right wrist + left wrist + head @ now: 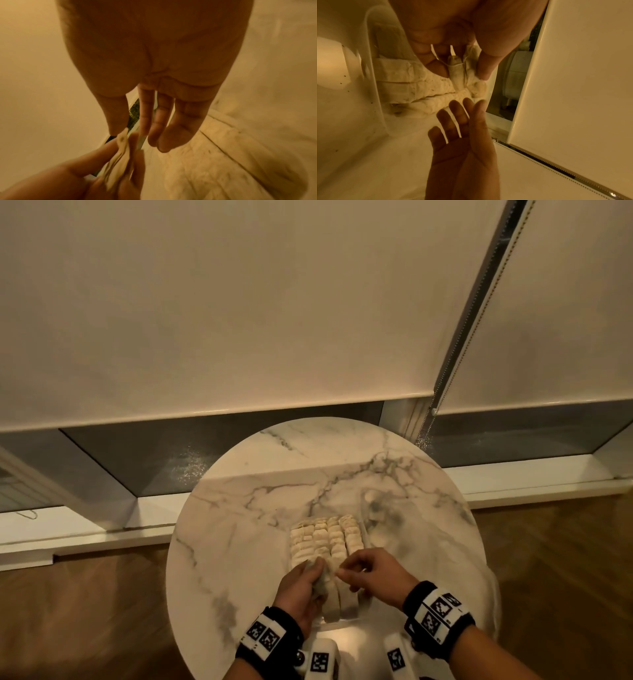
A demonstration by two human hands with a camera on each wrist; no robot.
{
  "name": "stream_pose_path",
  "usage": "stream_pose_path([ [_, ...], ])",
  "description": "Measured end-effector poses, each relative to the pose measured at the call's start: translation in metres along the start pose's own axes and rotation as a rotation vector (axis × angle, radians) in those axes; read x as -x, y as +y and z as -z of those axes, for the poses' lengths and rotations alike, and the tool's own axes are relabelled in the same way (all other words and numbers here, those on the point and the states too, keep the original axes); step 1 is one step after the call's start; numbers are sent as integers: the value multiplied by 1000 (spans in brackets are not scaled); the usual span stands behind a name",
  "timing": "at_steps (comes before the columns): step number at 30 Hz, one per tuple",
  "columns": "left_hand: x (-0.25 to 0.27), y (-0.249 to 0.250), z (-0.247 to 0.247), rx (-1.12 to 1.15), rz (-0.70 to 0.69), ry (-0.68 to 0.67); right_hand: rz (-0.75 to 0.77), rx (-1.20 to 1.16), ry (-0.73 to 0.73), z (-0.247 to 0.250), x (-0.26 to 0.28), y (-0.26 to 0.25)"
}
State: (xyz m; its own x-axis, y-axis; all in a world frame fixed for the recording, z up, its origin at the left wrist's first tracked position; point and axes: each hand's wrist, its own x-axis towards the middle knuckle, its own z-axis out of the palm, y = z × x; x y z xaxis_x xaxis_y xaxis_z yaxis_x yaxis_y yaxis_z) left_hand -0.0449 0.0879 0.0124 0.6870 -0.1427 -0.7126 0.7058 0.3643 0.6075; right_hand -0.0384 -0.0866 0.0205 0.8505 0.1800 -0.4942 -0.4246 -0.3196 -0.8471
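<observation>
- Black wrist straps point(263, 633) with printed square markers sit closest, at 6 o'clock in the head view, one on each forearm.
- From 7 o'clock comes the left hand point(299, 589). Its thumb and curled fingertips pinch a small cream pouch point(458, 73) over the near half of the pouch rows point(325, 539).
- From 5 o'clock comes the right hand point(375, 573), fingers long and loosely bent. Its thumb and index tip stand on either side of the pouch's top edge, but blur hides whether they clamp it.
- Those rows are like pouches packed side by side, running from 12 to 6 o'clock inside a clear tray point(374, 81).
- That tray lies on a round marble table point(239, 525), from the table's middle toward its 6 o'clock edge.
- Cream roller blinds point(239, 302) hang beyond the table at 12 o'clock.
- A bead chain point(471, 313) hangs between the blinds at 1 o'clock.
- Wood floor point(85, 611) shows at 9 and 3 o'clock.
</observation>
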Motion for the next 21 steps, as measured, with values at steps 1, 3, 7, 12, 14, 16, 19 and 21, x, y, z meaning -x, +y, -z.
stream_pose_path([
  [1,1,1,-4,-2,2,5,-17,-32,-6,-3,1,0],
  [3,-2,-1,-9,-6,-2,-4,-44,-98,0,-9,5,1],
  [7,-6,-5,-16,-24,-10,-27,-38,-200,164,-12,7,5],
  [12,-5,-7,-20,-61,-3,-50,66,-186,246,-4,5,8],
  [14,-5,-9,-19,-88,-7,-63,67,-195,263,-1,5,8],
  [16,-7,-11,-16,-128,-33,-42,51,-246,281,1,4,9],
  [19,-6,-11,-16,-171,-80,-14,26,-385,266,5,5,8],
  [21,-6,-10,-15,-199,-120,-4,17,-458,230,8,7,6],
])
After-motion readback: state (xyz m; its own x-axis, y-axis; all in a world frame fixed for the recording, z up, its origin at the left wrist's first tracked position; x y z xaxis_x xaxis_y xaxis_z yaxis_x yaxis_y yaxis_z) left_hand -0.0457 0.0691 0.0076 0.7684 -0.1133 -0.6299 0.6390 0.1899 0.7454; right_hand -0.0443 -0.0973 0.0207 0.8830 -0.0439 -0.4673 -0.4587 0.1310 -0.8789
